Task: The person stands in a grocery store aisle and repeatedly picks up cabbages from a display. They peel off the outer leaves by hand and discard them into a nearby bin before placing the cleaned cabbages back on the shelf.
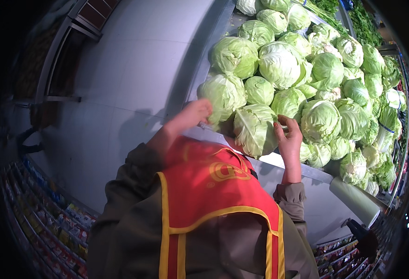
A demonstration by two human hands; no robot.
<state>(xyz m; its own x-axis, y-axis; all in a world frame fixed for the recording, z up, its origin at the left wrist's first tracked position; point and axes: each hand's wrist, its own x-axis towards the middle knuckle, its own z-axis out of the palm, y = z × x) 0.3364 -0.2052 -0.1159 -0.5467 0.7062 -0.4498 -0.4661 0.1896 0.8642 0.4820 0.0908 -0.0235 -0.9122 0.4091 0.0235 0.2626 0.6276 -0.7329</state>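
My left hand (198, 111), blurred and with bent fingers, is at the lower left side of a large pale green cabbage (222, 97) at the display's corner. Whether it grips a leaf there is unclear. At the front edge sits another cabbage (255, 130), its outer leaves overhanging the metal rim (213, 134). My right hand (290, 134) has its thumb and forefinger against that cabbage's right side; a firm hold cannot be made out. A smaller round cabbage (259, 90) lies just behind these two.
Many cabbages (321, 121) are heaped to the right and behind. Leafy greens (364, 24) lie at the far right. A roll of thin plastic (356, 202) hangs at the front right. Shelves of packaged goods (51, 223) stand behind me, and a person's legs (356, 228) show at lower right.
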